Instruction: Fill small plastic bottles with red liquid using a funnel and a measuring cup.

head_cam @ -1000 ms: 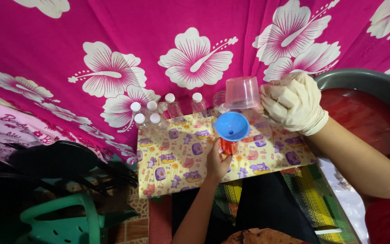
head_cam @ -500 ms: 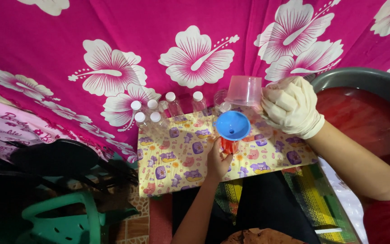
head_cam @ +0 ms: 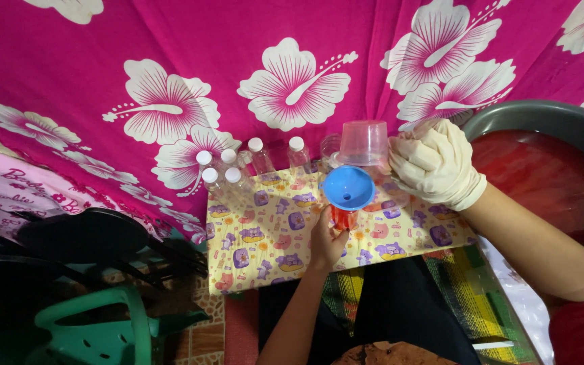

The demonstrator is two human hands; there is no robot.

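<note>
My left hand [head_cam: 326, 240] is bare and grips a small bottle [head_cam: 343, 217] holding red liquid, on the yellow patterned cloth [head_cam: 272, 236]. A blue funnel [head_cam: 349, 187] sits in the bottle's mouth. My right hand [head_cam: 434, 165], in a cream glove, holds a clear plastic cup [head_cam: 364, 143] tipped over just above and behind the funnel. The cup looks empty.
Several clear small bottles with white caps [head_cam: 234, 169] stand at the cloth's far left edge against a pink flowered fabric [head_cam: 238, 67]. A large grey basin of red liquid [head_cam: 549, 169] is at the right. A green plastic chair [head_cam: 96, 324] is at the lower left.
The cup in my right hand has tipped further over above the funnel. My left hand stays on the bottle.
</note>
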